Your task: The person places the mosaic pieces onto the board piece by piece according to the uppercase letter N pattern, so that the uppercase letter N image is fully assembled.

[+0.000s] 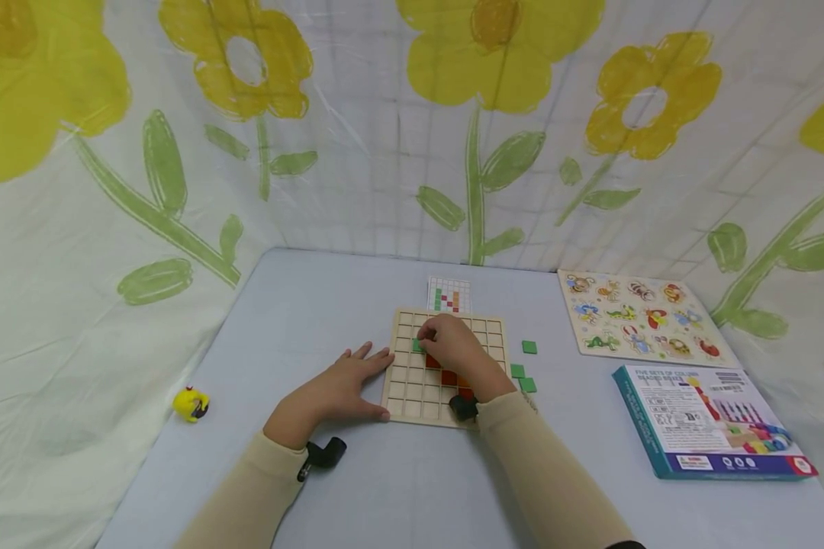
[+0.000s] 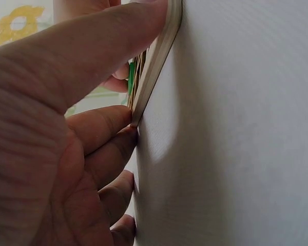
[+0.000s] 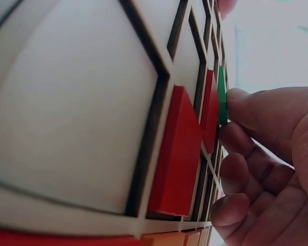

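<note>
A wooden grid board [image 1: 403, 393] lies on the table in front of me. My left hand [image 1: 339, 389] spreads its fingers and thumb against the board's left side; the left wrist view shows the thumb at the board's edge and the fingertips on the table. Over the upper left cells, my right hand [image 1: 456, 347] has its thumb and curled index finger on a small green square tile [image 3: 223, 96]. Red square tiles [image 1: 449, 377] run diagonally down the grid. Orange tiles [image 3: 167, 239] show in the right wrist view but are hidden under the right wrist from above.
Behind the board lies a pattern card [image 1: 449, 293] with coloured squares. Loose green tiles [image 1: 529, 347] sit right of the board. Farther right are an insect puzzle board [image 1: 642, 314] and a boxed bead set [image 1: 710, 423]. A yellow toy [image 1: 189, 404] stands at the left edge.
</note>
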{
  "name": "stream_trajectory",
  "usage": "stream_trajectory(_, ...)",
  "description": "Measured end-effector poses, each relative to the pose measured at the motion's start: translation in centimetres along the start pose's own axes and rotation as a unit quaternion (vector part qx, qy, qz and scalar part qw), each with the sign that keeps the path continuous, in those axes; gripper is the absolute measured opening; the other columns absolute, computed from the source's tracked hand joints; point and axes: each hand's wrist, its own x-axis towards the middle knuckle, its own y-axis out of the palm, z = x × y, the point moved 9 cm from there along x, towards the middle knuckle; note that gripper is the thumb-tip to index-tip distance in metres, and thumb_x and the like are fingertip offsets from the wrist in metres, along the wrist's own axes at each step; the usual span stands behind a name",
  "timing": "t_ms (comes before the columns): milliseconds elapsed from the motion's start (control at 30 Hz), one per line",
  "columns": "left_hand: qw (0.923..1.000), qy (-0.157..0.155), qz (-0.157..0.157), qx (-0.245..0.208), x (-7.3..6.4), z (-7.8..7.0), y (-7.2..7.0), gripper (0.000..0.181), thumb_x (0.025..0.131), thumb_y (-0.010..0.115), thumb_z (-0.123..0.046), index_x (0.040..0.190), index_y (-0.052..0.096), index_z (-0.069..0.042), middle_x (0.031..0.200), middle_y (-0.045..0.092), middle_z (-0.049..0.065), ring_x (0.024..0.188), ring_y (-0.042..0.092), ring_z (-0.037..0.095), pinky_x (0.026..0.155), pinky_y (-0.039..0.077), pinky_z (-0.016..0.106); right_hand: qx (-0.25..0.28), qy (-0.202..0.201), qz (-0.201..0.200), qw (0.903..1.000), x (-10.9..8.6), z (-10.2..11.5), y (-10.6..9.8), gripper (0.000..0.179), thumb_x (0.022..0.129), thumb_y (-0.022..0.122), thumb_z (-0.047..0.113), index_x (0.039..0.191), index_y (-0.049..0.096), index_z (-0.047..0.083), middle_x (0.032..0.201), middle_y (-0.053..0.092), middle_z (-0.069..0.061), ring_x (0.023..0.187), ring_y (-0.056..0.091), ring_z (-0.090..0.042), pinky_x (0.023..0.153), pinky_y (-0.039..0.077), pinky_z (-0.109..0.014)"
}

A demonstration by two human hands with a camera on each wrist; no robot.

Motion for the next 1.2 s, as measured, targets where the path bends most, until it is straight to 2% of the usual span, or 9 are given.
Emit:
stream_trajectory(167,1.0000,0.005,0.000,-0.002,0.0,-0.1,-0.1,0.102,0.084,0.095,-0.042,0.168,0.044,-0.015,0.178,0.036,0.002,0.170,0.017,0.036,0.139,0.015,0.060,0.000,-0.001,-0.005,1.0000,-0.2,0.3,-0.1,0.011,0.106,0.073,0.018,0.112,0.080,0.011,0.114,0.076,-0.005,0.101,0.069,-0.021,0.097,0.062,-0.044)
stream_trajectory(400,1.0000,-0.006,0.003,0.001,0.0,0.1,0.0,0.102,0.085,0.094,-0.043,0.169,0.042,-0.018,0.179,0.034,-0.002,0.171,0.014,0.032,0.140,0.013,0.058,-0.005,-0.005,-0.001,1.0000,-0.3,0.3,-0.1,0.016,0.106,0.073,0.018,0.119,0.081,0.013,0.120,0.077,-0.005,0.110,0.071,-0.023,0.102,0.061,-0.045)
stream_trajectory(567,0.9999,-0.014,0.002,-0.002,0.0,0.1,0.1,0.103,0.084,0.095,-0.043,0.169,0.043,-0.018,0.179,0.035,-0.002,0.171,0.014,0.031,0.139,0.013,0.058,0.007,-0.003,-0.005,1.0000,-0.8,-0.8,-1.6,0.023,0.110,0.067,0.020,0.128,0.079,0.013,0.127,0.074,-0.007,0.113,0.068,-0.026,0.101,0.060,-0.047)
stream_trajectory(733,0.9998,-0.019,-0.002,-0.005,0.2,0.2,0.2,0.103,0.084,0.095,-0.042,0.169,0.043,-0.019,0.178,0.035,-0.003,0.172,0.014,0.030,0.140,0.013,0.057,0.030,0.016,-0.038,0.9987,-1.9,-3.5,-5.5,0.028,0.111,0.063,0.016,0.135,0.075,0.008,0.137,0.069,-0.015,0.114,0.064,-0.033,0.096,0.059,-0.049)
stream_trajectory(933,0.9996,-0.028,0.000,-0.004,0.1,0.2,0.1,0.103,0.084,0.095,-0.040,0.170,0.042,-0.019,0.179,0.035,-0.004,0.172,0.014,0.029,0.140,0.013,0.057,0.017,0.068,-0.065,0.9954,-3.2,-8.8,-9.5,0.033,0.112,0.059,0.016,0.141,0.071,0.006,0.142,0.065,-0.020,0.115,0.063,-0.036,0.089,0.059,-0.048)
stream_trajectory(1067,0.9995,-0.029,0.002,-0.007,0.1,0.2,0.1,0.103,0.084,0.095,-0.040,0.170,0.041,-0.020,0.179,0.034,-0.004,0.172,0.013,0.029,0.140,0.013,0.057,0.002,0.090,-0.053,0.9945,-4.2,-12.1,-10.8,0.035,0.112,0.059,0.018,0.142,0.069,0.005,0.143,0.064,-0.023,0.118,0.062,-0.039,0.091,0.058,-0.050)
stream_trajectory(1200,0.9996,-0.028,0.003,-0.009,0.2,0.3,0.2,0.103,0.084,0.095,-0.040,0.170,0.042,-0.020,0.179,0.034,-0.004,0.172,0.013,0.029,0.140,0.013,0.057,0.002,0.119,-0.025,0.9925,-5.7,-14.0,-11.2,0.037,0.110,0.063,0.021,0.142,0.069,0.005,0.142,0.063,-0.024,0.120,0.061,-0.040,0.097,0.056,-0.054)
